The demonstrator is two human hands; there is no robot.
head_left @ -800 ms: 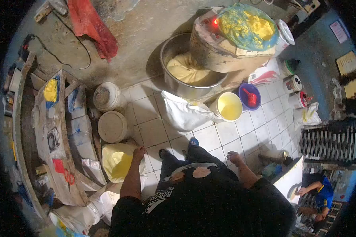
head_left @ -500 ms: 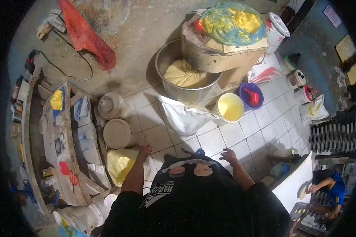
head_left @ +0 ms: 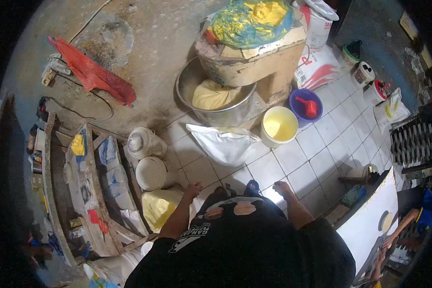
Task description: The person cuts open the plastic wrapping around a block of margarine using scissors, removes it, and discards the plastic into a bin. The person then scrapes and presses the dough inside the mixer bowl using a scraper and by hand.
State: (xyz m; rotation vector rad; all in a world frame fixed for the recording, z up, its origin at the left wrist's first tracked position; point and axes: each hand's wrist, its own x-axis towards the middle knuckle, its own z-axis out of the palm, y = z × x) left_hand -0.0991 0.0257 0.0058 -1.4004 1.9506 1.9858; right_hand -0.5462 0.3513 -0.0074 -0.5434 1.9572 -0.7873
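My left hand (head_left: pixel 193 190) hangs at my side with loosely bent fingers and nothing in it. It is nearest to a yellow-lined tub (head_left: pixel 161 209) on the floor. Out to the other side, my right hand (head_left: pixel 283 189) hangs over the tiles, fingers loosely apart and holding nothing. Ahead stands a mixer (head_left: pixel 254 65) with a large metal bowl (head_left: pixel 225 115), and pale dough (head_left: pixel 213 96) lies in the bowl. A clear bag of yellow fat-like paste (head_left: pixel 254 21) rests on top of the mixer. A white sack (head_left: pixel 225 146) lies in front of the bowl.
A white bucket of yellow liquid (head_left: pixel 279 126) and a purple bucket (head_left: pixel 306 113) with a red scoop (head_left: pixel 309 108) stand ahead. Lidded buckets (head_left: pixel 151 173) and a wooden shelf (head_left: pixel 93 192) line the left. A co-worker's arm (head_left: pixel 401 228) reaches over a white table (head_left: pixel 369 223) at right.
My view has shifted and turned, so the shelf and buckets sit differently in it. A blue shoe shows farther forward beneath me. Both hands still hang without holding anything; the right hand's fingers look less spread.
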